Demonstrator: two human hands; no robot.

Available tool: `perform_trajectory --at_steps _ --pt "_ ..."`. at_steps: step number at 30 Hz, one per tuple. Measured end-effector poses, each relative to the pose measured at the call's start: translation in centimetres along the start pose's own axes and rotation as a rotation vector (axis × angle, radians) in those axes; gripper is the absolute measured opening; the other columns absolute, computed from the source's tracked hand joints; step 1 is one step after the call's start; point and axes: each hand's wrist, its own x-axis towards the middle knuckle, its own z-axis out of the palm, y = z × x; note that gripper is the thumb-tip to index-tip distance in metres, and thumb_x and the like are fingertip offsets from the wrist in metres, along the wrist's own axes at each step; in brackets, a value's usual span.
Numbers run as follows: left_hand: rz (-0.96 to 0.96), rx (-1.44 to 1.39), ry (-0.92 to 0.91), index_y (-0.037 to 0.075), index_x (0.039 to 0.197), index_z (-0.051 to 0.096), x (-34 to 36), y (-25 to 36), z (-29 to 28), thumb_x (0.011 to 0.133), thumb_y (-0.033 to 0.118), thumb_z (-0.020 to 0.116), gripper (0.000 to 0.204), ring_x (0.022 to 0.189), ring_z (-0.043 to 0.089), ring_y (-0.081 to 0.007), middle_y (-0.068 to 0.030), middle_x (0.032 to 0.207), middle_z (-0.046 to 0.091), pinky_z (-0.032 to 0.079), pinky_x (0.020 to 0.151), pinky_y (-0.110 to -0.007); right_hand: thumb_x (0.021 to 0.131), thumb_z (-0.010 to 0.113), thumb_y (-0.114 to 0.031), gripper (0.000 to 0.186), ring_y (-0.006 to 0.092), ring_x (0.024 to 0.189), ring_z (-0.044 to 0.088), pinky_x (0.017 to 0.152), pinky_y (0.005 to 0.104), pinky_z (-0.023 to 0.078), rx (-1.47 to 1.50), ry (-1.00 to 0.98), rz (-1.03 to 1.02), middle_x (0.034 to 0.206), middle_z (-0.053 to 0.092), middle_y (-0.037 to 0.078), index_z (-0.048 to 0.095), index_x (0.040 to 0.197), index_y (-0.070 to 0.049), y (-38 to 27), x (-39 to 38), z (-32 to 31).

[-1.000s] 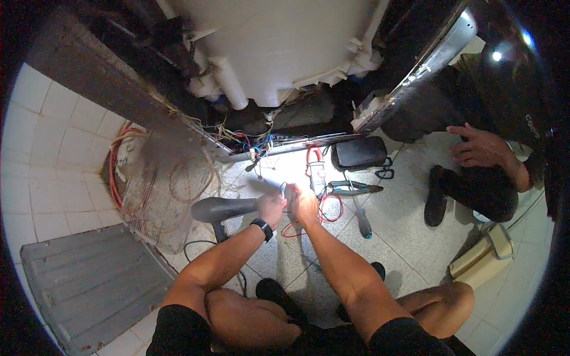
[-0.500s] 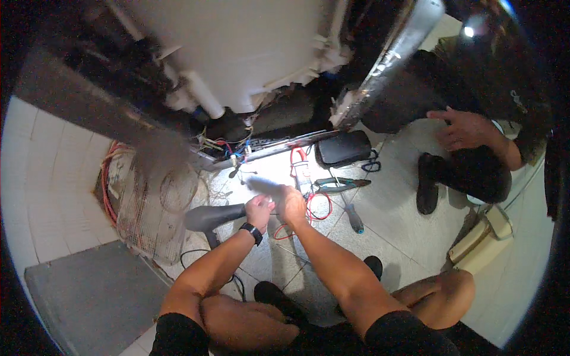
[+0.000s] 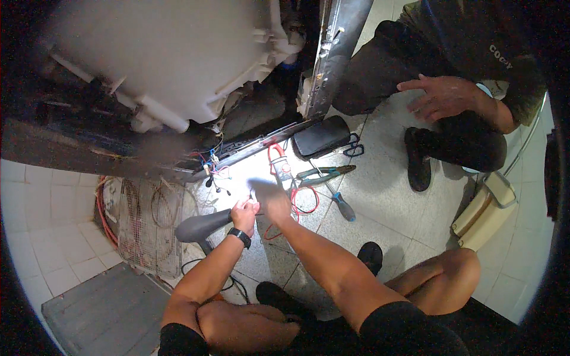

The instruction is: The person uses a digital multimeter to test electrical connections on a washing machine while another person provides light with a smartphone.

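My left hand, with a black watch on its wrist, is pinched closed at the fingertips over the brightly lit floor. What it holds is too small to make out. Close on its right, my right hand is curled and smeared by motion, its fingers mostly hidden. A dark blurred shape shows just beyond it, perhaps a shadow. A dark hair dryer lies left of my left hand, its nozzle end near my fingers. Thin coloured wires with dark ends hang from the opened machine ahead of my hands.
Right of my hands lie a red clamp meter, red and black test leads, pliers, a screwdriver and a black case. Another person's hand is at right. A wire grille stands at left.
The view has shifted, so the machine and tools sit farther left in the picture. My hands stay close together, and the hair dryer keeps its place beside them.
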Motion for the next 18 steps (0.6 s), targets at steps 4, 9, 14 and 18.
perform_trajectory --at_steps 4,9,14,18 --pt "0.004 0.139 -0.028 -0.011 0.128 0.047 0.3 0.2 -0.2 0.095 -0.002 0.048 0.035 0.083 0.066 -0.0184 -0.0140 0.103 0.064 0.055 0.078 -0.030 0.076 0.064 -0.008 0.052 0.0273 0.102 0.064 0.088 0.0379 0.052 -0.056 -0.079 0.062 0.117 0.066 0.011 0.060 0.128 -0.010 0.2 0.2 0.5" --pt "-0.017 0.157 0.014 -0.011 0.127 0.049 -0.7 1.1 2.1 0.095 -0.004 0.049 0.032 0.079 0.064 -0.0151 -0.0114 0.098 0.064 0.054 0.074 -0.027 0.083 0.061 -0.015 0.033 0.0310 0.094 0.064 0.082 0.0417 0.051 -0.028 0.017 0.052 0.101 0.067 0.013 0.064 0.115 -0.010 1.0 0.0 0.0" --pt "-0.021 0.122 0.067 -0.009 0.127 0.050 -1.0 1.9 1.5 0.096 -0.004 0.049 0.032 0.079 0.064 -0.0149 -0.0112 0.100 0.063 0.054 0.073 -0.026 0.090 0.058 -0.024 0.020 0.0328 0.086 0.063 0.075 0.0447 0.050 -0.096 -0.042 0.112 0.086 0.066 0.014 0.066 0.103 -0.011 -1.8 -0.1 -1.8" --pt "-0.040 0.144 0.050 -0.008 0.128 0.050 -0.9 1.7 1.6 0.096 -0.003 0.049 0.032 0.080 0.064 -0.0160 -0.0125 0.105 0.063 0.055 0.074 -0.026 0.088 0.062 -0.022 0.021 0.0322 0.086 0.063 0.075 0.0442 0.050 -0.101 -0.062 0.169 0.087 0.067 0.013 0.066 0.105 -0.011 -2.5 0.1 -3.1"
